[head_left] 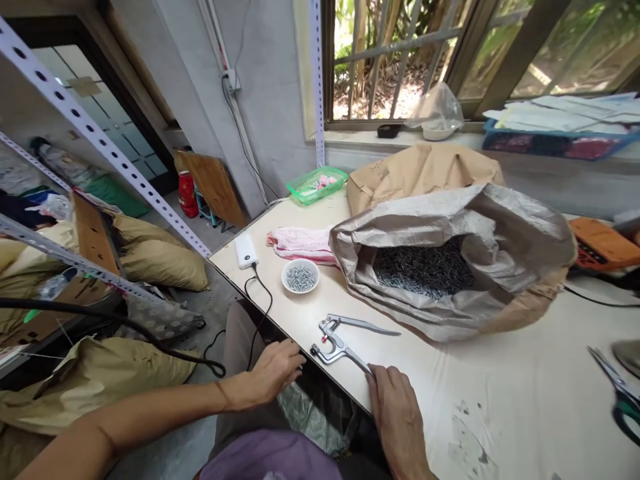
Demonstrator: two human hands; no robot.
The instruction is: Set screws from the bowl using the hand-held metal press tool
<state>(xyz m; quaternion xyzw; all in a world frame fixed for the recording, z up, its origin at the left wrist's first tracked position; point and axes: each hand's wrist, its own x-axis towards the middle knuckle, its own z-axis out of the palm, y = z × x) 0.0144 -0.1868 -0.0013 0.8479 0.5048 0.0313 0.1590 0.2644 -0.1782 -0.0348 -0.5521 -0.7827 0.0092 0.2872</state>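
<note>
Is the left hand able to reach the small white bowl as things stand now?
Probably yes: the left hand lies at the table edge, and only a thin black cable runs between it and the white bowl.

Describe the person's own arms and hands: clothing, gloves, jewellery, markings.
Both hands, left hand and right hand, are bare: no gloves, and no rings or watch that show. The left forearm is uncovered along its visible length, no sleeve in view. Only the right wrist shows, also unsleeved. No markings are visible.
</note>
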